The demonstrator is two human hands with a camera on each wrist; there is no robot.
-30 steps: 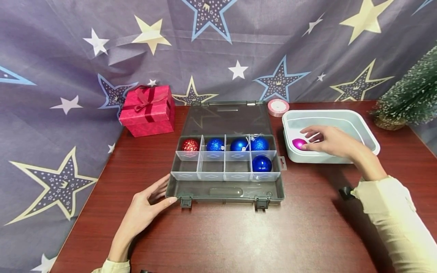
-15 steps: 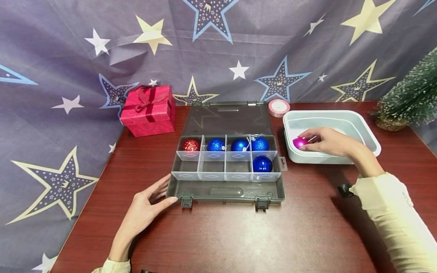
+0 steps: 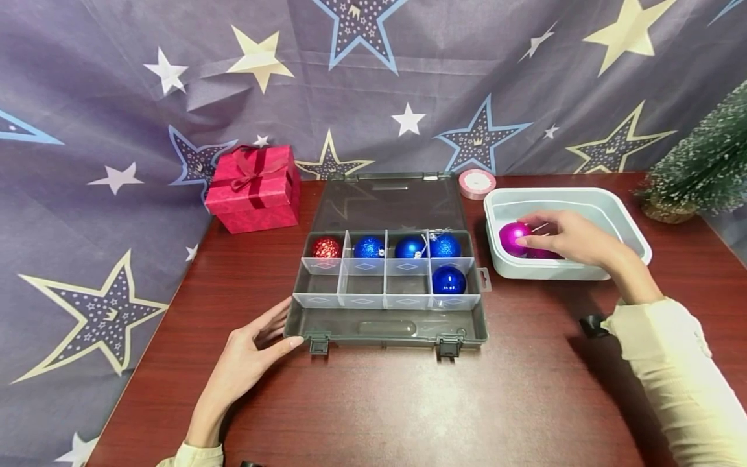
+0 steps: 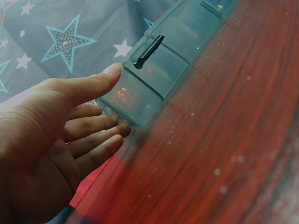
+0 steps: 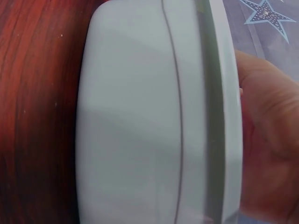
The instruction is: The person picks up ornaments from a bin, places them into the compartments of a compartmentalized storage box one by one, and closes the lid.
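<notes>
The right hand (image 3: 574, 239) pinches a magenta ball (image 3: 512, 239) between thumb and fingers, apparently so it cannot roll, with the pale tub (image 3: 554, 271) beneath; well to its left, the left hand (image 3: 242, 357), fingers extended, touches a corner of the divided case (image 3: 338, 321), seemingly to steady it.

Tub's left wall (image 3: 491, 227) between right fingers (image 3: 545, 218) and case (image 3: 338, 321), free air above.

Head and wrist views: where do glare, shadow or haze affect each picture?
Head: glare on the table, shadow beside the right sleeve; left wrist: pale specks, bluish haze over the case; right wrist: dim light, soft shading across the pale tub.
</notes>
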